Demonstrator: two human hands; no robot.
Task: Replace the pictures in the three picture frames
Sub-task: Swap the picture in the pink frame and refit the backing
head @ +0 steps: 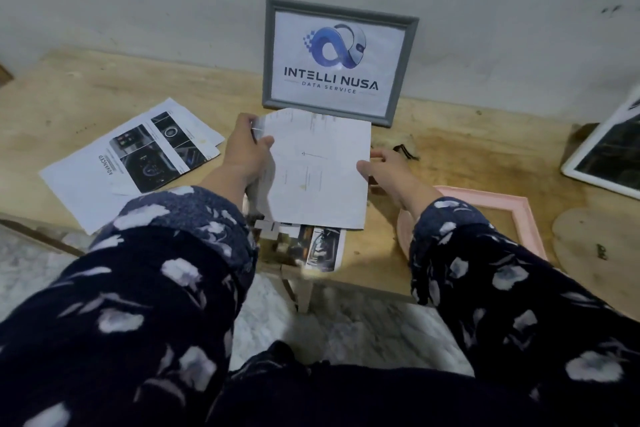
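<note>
A grey picture frame (pixel 336 59) with a logo print leans upright against the wall at the back of the table. In front of it I hold a stack of white sheets (pixel 322 170), blank side up, above the table's front edge. My left hand (pixel 244 152) grips the stack's left edge. My right hand (pixel 382 168) touches its right edge with thumb and fingers. A printed picture (pixel 323 248) sticks out under the stack. An empty pink frame (pixel 498 215) lies flat at the right. A white frame (pixel 609 152) with a dark picture leans at the far right.
Printed sheets with car-interior photos (pixel 138 159) lie on the wooden table (pixel 69 107) to the left. A small dark object (pixel 403 151) lies behind my right hand. The wall rises directly behind the table. Marble floor shows below the table's front edge.
</note>
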